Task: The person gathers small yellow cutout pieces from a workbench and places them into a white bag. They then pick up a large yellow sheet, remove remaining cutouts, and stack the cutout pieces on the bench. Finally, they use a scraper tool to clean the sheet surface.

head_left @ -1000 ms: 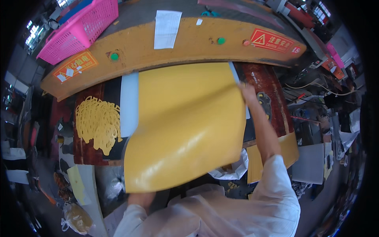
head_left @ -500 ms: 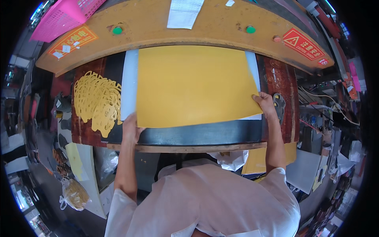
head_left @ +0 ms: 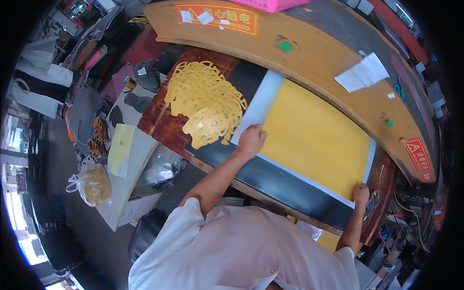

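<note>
A large yellow sheet (head_left: pixel 316 140) lies on a white board (head_left: pixel 258 104), whose pale margin shows along the sheet's left and near edges. My left hand (head_left: pixel 252 140) is closed at the sheet's near left corner, fingers curled against its edge. At the near right corner, my right hand (head_left: pixel 360 193) pinches the edge; its fingertips are partly hidden. Left of the board rests a heap of yellow cut-out pieces (head_left: pixel 208 104) with many holes. Close beside my right hand is a dark, rounded form with openings (head_left: pixel 371 205).
Beyond the sheet runs a long orange-brown machine beam (head_left: pixel 319 67) with green buttons and a paper (head_left: pixel 362 72). A pink basket (head_left: pixel 266 4) stands on top. A side table (head_left: pixel 140 145) at left holds a yellow sheet and dark pieces; a plastic bag (head_left: pixel 93 186) hangs near it.
The view has swung left, so the bench appears tilted. The yellow sheet, its near edge raised before, now lies flatter on the white board, with both hands still at its near corners.
</note>
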### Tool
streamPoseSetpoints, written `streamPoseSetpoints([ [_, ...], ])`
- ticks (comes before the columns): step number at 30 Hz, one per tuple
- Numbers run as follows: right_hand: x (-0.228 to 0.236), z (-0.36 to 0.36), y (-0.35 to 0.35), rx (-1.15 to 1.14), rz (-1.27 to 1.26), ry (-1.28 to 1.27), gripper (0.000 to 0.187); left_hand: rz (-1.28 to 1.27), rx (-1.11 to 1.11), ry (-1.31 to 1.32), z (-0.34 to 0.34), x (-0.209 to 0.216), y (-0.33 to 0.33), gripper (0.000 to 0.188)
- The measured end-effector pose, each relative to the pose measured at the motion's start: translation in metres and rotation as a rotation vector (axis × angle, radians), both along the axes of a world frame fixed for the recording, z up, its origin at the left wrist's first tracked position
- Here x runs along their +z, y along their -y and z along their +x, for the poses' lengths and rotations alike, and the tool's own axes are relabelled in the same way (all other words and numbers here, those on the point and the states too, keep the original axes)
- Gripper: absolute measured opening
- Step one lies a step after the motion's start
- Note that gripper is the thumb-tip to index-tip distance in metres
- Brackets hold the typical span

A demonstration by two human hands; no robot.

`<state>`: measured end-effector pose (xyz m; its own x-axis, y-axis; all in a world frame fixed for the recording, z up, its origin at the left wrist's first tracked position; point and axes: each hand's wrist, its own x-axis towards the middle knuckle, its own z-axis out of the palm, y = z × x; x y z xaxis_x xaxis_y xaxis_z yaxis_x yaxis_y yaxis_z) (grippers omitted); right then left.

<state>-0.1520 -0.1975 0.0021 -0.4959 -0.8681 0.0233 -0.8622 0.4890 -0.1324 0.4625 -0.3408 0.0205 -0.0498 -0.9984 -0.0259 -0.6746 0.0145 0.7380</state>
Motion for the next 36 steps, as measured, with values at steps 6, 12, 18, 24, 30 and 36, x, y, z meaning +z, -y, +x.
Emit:
streamPoseSetpoints([
  [6,0.108,0.233,0.038,0.005,-0.318,0.805,0.035,-0.293,0.191,0.192,0.184,0.013,-0.006,0.042],
  [12,0.07,0.577,0.081,0.314,0.19,1.409,0.032,-0.021,0.135,0.22,0.234,0.007,-0.02,0.056],
  [18,0.034,0.666,0.09,0.209,0.26,1.43,0.029,0.021,0.122,-0.017,0.233,0.001,-0.05,0.067],
  [24,0.065,0.659,0.134,0.239,0.099,0.981,0.037,-0.113,0.058,0.02,0.259,-0.002,-0.028,0.04],
  [30,0.068,0.693,0.174,0.465,0.291,0.352,0.068,0.019,0.043,-0.018,0.253,0.001,-0.023,0.023],
  [36,0.073,0.674,0.183,0.433,0.382,0.576,0.05,0.062,0.055,-0.094,0.259,0.01,-0.019,0.021],
])
